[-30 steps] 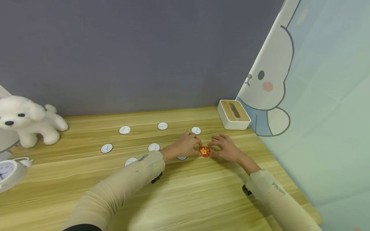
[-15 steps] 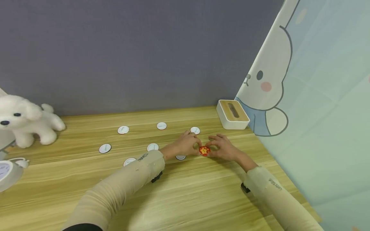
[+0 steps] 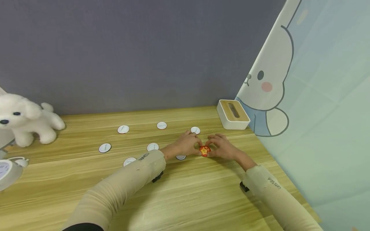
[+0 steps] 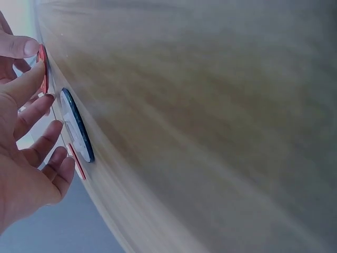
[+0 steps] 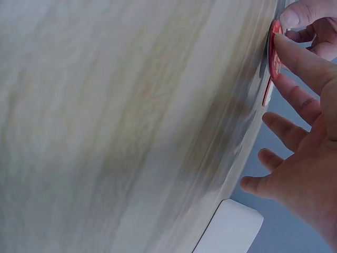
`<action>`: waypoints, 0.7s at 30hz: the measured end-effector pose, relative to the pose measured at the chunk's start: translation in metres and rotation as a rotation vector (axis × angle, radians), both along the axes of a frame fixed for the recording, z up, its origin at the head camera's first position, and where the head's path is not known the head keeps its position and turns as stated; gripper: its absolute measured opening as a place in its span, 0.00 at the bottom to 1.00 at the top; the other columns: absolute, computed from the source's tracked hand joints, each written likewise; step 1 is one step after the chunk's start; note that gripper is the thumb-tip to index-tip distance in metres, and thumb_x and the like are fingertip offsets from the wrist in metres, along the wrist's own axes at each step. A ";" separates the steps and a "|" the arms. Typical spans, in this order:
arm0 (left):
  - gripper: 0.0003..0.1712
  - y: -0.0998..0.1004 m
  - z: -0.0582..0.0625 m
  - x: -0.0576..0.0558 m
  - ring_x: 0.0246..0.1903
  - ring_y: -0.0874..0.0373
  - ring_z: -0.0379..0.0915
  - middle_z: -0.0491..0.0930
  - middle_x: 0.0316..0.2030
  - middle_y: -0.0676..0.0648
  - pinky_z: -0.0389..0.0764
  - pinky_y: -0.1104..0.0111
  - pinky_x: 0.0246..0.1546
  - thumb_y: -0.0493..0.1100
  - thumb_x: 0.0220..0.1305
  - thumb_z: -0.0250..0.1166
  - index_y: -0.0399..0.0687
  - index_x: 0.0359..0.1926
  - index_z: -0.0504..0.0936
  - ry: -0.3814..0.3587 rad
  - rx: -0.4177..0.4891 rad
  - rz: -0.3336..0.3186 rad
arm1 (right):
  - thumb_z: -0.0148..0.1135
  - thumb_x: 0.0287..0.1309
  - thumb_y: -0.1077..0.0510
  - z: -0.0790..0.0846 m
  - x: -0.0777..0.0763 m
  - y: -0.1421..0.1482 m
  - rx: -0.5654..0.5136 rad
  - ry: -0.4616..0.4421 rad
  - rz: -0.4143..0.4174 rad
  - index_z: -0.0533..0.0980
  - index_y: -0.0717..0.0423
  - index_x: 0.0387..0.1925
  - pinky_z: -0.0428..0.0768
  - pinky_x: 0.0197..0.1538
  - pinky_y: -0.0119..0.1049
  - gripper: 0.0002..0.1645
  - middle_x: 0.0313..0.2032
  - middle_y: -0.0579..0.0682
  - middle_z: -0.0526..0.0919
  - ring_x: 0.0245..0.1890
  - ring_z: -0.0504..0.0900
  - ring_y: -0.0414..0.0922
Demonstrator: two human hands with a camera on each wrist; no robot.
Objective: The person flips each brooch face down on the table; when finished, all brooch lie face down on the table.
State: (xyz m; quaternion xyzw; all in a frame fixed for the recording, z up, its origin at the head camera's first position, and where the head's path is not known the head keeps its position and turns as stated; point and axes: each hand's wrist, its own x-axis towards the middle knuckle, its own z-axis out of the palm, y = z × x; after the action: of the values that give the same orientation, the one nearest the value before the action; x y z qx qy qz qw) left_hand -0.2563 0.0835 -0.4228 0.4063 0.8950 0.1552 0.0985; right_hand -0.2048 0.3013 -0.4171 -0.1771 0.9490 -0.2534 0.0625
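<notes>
A red round badge [image 3: 205, 151] with a yellow star faces up between the two hands, right of centre on the wooden table. The left hand [image 3: 187, 145] holds its left edge with thumb and index finger; in the left wrist view its other fingers [image 4: 46, 141] spread loosely. From the opposite side, the right hand [image 3: 222, 147] pinches the right edge, its remaining fingers [image 5: 284, 132] apart from the badge. In both wrist views the badge [image 5: 274, 50] appears tilted edge-on. Just below the left hand lies a white-backed badge with a dark blue rim [image 4: 78, 125].
Several white-backed badges lie spread about, including one at the back [image 3: 162, 125] and one farther left [image 3: 105, 148]. A white tissue box [image 3: 233, 115] with a wooden top stands at the back right. A plush dog [image 3: 31, 118] and an alarm clock [image 3: 10, 173] are at the left.
The right hand has moved slightly left, its fingers closing in on the red badge's right edge. The left hand stays at the left edge, and the other badges lie where they were.
</notes>
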 end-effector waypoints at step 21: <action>0.13 0.001 0.000 0.001 0.58 0.50 0.65 0.79 0.58 0.48 0.66 0.56 0.63 0.54 0.62 0.71 0.55 0.44 0.88 0.018 0.110 -0.066 | 0.71 0.53 0.62 0.005 -0.004 -0.003 -0.141 -0.079 -0.028 0.77 0.52 0.31 0.48 0.71 0.71 0.09 0.68 0.67 0.70 0.71 0.54 0.72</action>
State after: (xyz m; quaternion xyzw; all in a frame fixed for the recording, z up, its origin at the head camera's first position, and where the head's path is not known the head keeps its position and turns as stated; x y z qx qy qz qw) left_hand -0.2553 0.0841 -0.4225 0.4417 0.8722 0.1970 0.0730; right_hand -0.2090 0.2988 -0.4125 -0.1574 0.9280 -0.3272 0.0839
